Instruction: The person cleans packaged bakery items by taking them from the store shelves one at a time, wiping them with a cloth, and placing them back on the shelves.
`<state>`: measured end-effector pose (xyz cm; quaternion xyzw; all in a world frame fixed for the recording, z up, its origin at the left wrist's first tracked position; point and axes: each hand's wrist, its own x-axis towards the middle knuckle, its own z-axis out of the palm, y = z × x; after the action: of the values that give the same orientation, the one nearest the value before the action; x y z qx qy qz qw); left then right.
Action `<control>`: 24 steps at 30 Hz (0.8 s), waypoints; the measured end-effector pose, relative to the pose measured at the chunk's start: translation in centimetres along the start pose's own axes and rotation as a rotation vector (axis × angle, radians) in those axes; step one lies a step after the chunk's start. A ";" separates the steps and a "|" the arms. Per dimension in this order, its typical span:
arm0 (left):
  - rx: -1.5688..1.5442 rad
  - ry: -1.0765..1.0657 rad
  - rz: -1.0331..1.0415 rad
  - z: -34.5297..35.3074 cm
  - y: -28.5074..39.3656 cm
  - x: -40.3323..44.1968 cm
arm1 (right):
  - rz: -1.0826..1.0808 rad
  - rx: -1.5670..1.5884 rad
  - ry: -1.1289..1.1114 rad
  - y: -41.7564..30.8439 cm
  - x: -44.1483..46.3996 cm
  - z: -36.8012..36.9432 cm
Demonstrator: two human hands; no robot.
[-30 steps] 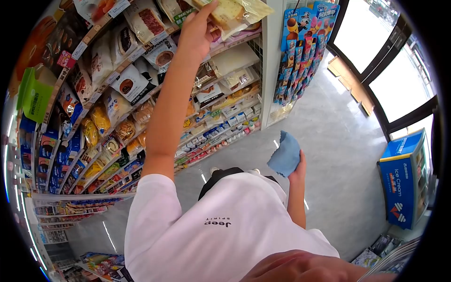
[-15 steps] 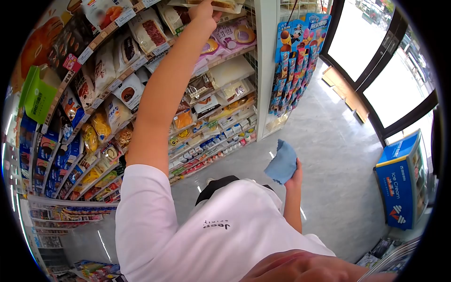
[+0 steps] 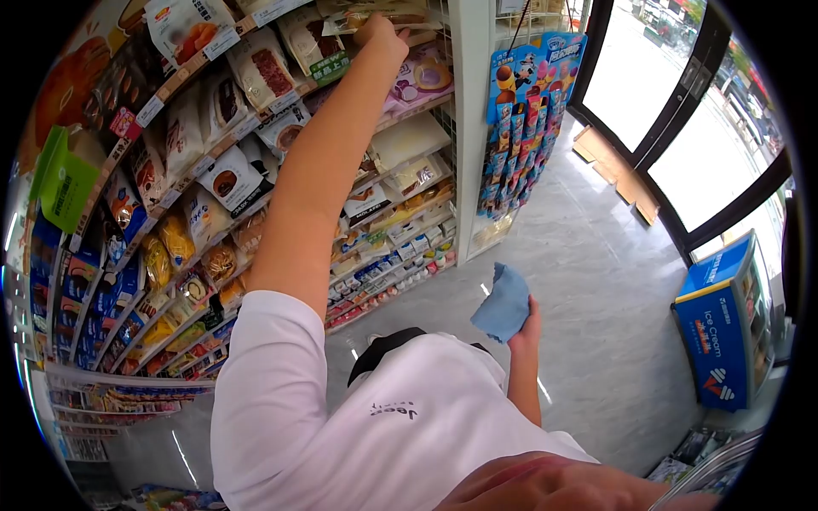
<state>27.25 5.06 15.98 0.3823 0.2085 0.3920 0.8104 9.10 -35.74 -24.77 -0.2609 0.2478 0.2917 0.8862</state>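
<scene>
Shelving [image 3: 470, 128], left and upper centre of the frame: is carrying rows of packaged goods on tilted tiers. Grey floor [image 3: 588, 341], centre right: is running between the shelving, the glass door [image 3: 639, 77] at upper right and the blue ice cream freezer [image 3: 711, 341] at lower right.

Hanging display of packets [image 3: 528, 111], upper right of centre: is hanging just beside the shelving end.

Left hand [image 3: 381, 36], top centre: is reaching to an upper tier and touching a clear-wrapped package [image 3: 417, 14] near the top edge of the frame. Its fingers are curling at the package; the back of the hand is partly hiding them, so cannot tell how far open they are or whether they are gripping or only resting. Purple packs [image 3: 423, 75] are lying just below.

Right hand [image 3: 526, 328], right of centre: is holding a blue cloth [image 3: 503, 305] by one side, fingers closing on it, well apart from the shelving.

Progress (judgement): the package is sitting at tier level, so the reach appears complete; the hand is not yet standing clear of it. Cannot tell whether the package is lying fully on the tier. The cloth is touching no goods.
</scene>
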 end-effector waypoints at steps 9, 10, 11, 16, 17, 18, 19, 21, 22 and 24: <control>0.024 -0.071 -0.060 -1.9 -1.3 11.3 | 0.045 0.023 -0.087 0.3 1.9 -2.0; 0.029 -0.087 -0.082 -2.1 -1.4 12.3 | 0.048 0.021 -0.089 0.3 2.0 -2.0; 0.030 -0.106 -0.109 -2.1 -1.5 13.3 | 0.051 0.019 -0.092 0.4 2.2 -2.0; -0.056 -0.174 -0.160 -2.2 -2.1 11.3 | 0.050 0.011 -0.101 0.5 2.6 -1.6; -0.056 -0.190 -0.116 -2.4 -2.4 10.2 | 0.055 0.007 -0.102 0.6 2.4 -1.5; -0.055 -0.208 -0.072 -2.6 -2.6 9.4 | 0.061 0.005 -0.103 0.7 2.4 -1.4; -0.050 -0.245 -0.118 -2.9 -2.7 8.8 | 0.065 0.004 -0.101 0.8 2.5 -1.4; -0.040 -0.322 -0.211 -3.3 -2.8 7.4 | 0.073 0.003 -0.097 0.8 2.8 -1.7; 0.057 -0.384 -0.166 -3.5 -2.5 6.4 | 0.083 0.006 -0.098 0.8 2.8 -1.7; 0.252 -0.505 -0.071 -4.0 -1.0 4.1 | 0.105 0.010 -0.104 0.8 3.0 -1.4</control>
<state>27.65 9.77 12.55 0.5581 0.0606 0.2266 0.7959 10.27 -34.90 -27.85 -0.2274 0.2163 0.3497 0.8827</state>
